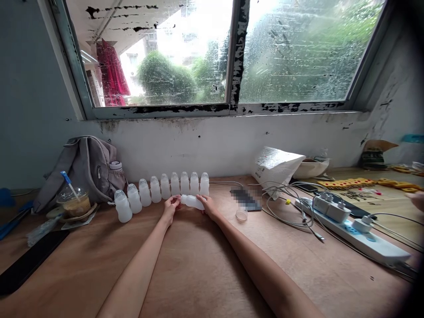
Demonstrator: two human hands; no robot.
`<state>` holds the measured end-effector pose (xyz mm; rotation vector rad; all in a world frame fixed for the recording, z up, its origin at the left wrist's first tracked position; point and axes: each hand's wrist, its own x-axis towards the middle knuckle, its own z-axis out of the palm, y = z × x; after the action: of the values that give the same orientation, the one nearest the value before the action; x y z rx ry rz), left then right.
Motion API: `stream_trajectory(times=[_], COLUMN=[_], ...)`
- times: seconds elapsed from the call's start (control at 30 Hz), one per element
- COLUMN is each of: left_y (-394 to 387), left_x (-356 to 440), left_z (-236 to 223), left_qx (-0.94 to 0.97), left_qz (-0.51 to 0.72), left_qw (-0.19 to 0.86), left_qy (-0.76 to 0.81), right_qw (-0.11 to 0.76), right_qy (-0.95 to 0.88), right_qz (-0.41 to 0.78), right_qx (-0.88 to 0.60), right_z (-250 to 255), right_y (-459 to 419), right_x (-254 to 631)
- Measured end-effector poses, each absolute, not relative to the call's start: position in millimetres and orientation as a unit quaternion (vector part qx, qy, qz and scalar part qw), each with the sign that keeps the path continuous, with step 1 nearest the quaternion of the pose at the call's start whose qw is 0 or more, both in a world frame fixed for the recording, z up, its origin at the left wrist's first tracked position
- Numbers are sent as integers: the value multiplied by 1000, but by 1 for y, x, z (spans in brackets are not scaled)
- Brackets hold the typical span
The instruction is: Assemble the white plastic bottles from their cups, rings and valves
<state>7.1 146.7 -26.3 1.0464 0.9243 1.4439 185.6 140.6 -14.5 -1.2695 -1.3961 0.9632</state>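
Observation:
A frosted white bottle (192,202) lies on its side between my two hands, just above or on the wooden table. My left hand (171,208) pinches its narrower left end. At the other end, my right hand (206,206) is closed around the wider base. Behind my hands stands a curved row of several similar frosted bottles (155,190), upright and close together, running from the left toward the middle. To the right of my right hand, a small clear round cap or ring (241,215) rests on the table.
A phone (253,205) and tangled cables (291,207) lie to the right, near a white power strip (357,232) with chargers. On the left are an iced drink cup (75,201), a grey backpack (89,163) and a black flat object (33,260). Another person's hand (416,199) shows far right.

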Motion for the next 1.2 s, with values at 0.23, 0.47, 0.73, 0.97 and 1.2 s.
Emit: stream_trajectory(times=[0.23,0.47,0.73,0.97,1.2], left_y=[141,131,114,109,105], left_x=[13,16,13,16,17], left_z=[-17,14,66,77,87], left_qx=[473,541,625,634,611], left_qz=[590,550,518,481,462], left_qw=[527,506,442,433,456], left_qy=[387,385,383,423,453], right_qw=[518,569,618,636,627], right_qy=[-552,-532,-561,-611,-658], right_qz=[413,386,305,189,108], right_qx=[-507,-493,-458,-432,-402], right_z=[-9,14,51,76,92], right_y=[135,139,131,111,97], right_x=[185,189,190,186,186])
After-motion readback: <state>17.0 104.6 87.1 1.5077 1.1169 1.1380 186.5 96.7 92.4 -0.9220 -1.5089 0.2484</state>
